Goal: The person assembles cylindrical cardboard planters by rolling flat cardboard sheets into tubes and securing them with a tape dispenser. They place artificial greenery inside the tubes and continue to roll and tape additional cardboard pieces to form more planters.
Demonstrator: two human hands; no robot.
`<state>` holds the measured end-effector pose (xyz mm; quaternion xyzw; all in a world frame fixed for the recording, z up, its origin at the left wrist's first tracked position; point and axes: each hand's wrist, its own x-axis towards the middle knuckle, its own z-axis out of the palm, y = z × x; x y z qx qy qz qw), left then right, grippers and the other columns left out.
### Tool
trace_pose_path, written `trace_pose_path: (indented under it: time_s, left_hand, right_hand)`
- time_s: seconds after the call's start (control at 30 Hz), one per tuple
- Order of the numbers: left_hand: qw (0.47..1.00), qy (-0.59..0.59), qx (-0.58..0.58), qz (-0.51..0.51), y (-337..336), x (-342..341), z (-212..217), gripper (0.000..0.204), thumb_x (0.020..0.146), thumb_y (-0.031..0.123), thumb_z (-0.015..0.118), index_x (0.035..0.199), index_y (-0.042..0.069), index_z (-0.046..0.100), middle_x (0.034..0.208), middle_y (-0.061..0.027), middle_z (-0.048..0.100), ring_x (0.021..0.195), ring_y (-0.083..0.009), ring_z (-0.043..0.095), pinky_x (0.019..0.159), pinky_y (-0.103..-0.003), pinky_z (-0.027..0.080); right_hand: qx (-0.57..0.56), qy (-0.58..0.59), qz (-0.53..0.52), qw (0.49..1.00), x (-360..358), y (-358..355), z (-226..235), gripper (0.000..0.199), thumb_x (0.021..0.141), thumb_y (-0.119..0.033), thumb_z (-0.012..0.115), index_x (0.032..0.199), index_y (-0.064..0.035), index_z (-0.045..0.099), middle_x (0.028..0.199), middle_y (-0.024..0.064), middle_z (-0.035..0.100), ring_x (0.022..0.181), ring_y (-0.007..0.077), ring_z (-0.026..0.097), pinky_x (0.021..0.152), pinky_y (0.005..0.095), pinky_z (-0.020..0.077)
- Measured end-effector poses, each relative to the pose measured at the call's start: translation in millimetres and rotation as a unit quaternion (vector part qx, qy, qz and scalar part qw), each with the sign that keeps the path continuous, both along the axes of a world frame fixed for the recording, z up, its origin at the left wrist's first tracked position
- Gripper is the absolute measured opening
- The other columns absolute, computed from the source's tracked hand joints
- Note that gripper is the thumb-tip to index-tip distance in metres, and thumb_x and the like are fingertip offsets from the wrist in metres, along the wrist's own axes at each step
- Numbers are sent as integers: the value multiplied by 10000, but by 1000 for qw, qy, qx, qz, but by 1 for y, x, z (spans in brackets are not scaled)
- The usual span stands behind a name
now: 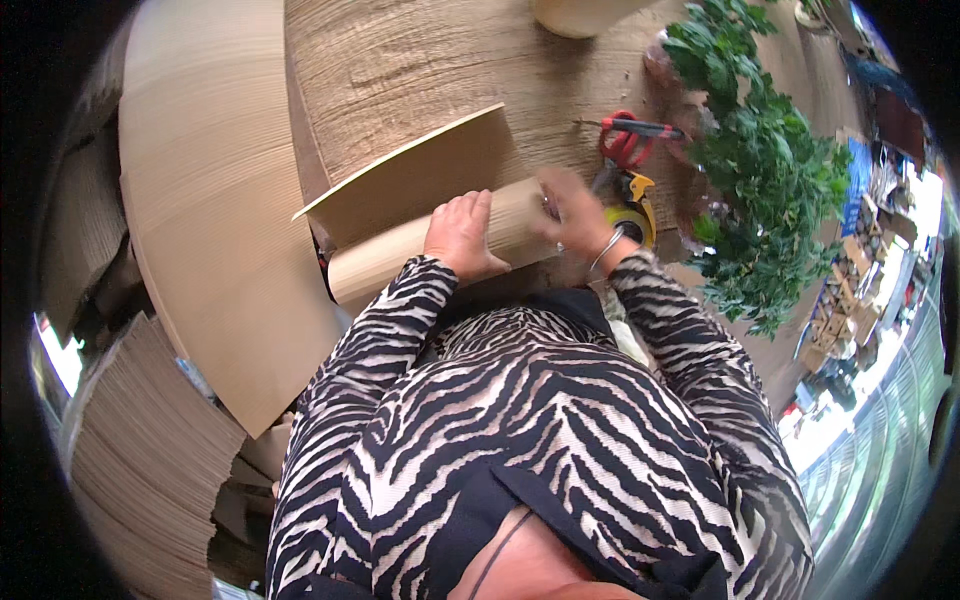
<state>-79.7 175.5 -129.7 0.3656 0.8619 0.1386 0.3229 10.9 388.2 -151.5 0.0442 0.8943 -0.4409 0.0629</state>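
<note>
A folded piece of brown cardboard [390,262] lies across the table close to my body, with a flap [410,170] standing up along its far side. My left hand [464,237] rests on the near part of it, fingers flat and together, thumb apart. At the right end of the cardboard is my right hand [570,212], smeared by motion, with a bracelet at its wrist. A small dark, shiny spot shows beside its fingers; I cannot make out what it is.
Red-handled scissors [622,148], a red-and-black pen-like tool [650,129] and a yellow-and-black tape measure [632,222] lie right of my hands. Leafy green stems [770,180] spread beyond them. Large cardboard sheets [215,200] lie left, above a cardboard stack [150,460]. A pale container [575,15] stands far off.
</note>
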Motion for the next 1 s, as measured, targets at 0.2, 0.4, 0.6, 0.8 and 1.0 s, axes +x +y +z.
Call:
trace_pose_path:
  time_s: [0.2, 0.4, 0.6, 0.8, 1.0]
  left_hand:
    - [999, 42, -11, -14, 0, 21, -5, 1136, 493, 450, 893, 1383, -4, 356, 1344, -180, 470, 1243, -329, 449, 1057, -443, 344]
    - [997, 78, -7, -25, 2, 34, -8, 1146, 443, 445, 913, 1352, 4, 371, 1294, -191, 494, 1213, -345, 475, 1032, -452, 365]
    - [994, 104, -19, -26, 4, 42, -6, 1157, 432, 438, 917, 1354, 8, 365, 1278, -195, 496, 1190, -351, 481, 1017, -458, 370]
    - [995, 94, -37, -21, 7, 43, -3, 1145, 440, 429, 914, 1357, 16, 367, 1305, -182, 477, 1215, -346, 456, 1029, -464, 357]
    - [994, 105, 1, 14, -4, 54, -6, 1131, 452, 410, 911, 1363, 18, 369, 1345, -173, 447, 1267, -348, 418, 1073, -473, 328]
  right_hand:
    - [-43, -118, -191, 974, -53, 60, -60, 506, 819, -155, 671, 1287, -26, 528, 1226, 171, 608, 1081, 280, 625, 899, 357, 514]
    - [-23, 5, -92, 995, -111, 12, -113, 509, 793, -309, 700, 1221, -58, 589, 1105, 169, 667, 952, 304, 668, 863, 398, 522]
    - [-75, -129, -34, 988, -123, 13, -82, 294, 817, -326, 674, 1006, -101, 696, 932, 148, 695, 858, 316, 666, 786, 423, 517]
    - [-63, -54, -157, 984, -86, 12, -66, 226, 870, -279, 599, 1018, -133, 689, 989, 130, 681, 936, 332, 640, 792, 440, 512]
    - [223, 29, -112, 968, -21, 82, -27, 164, 863, -136, 560, 1005, -118, 640, 967, 98, 628, 941, 305, 600, 797, 414, 496]
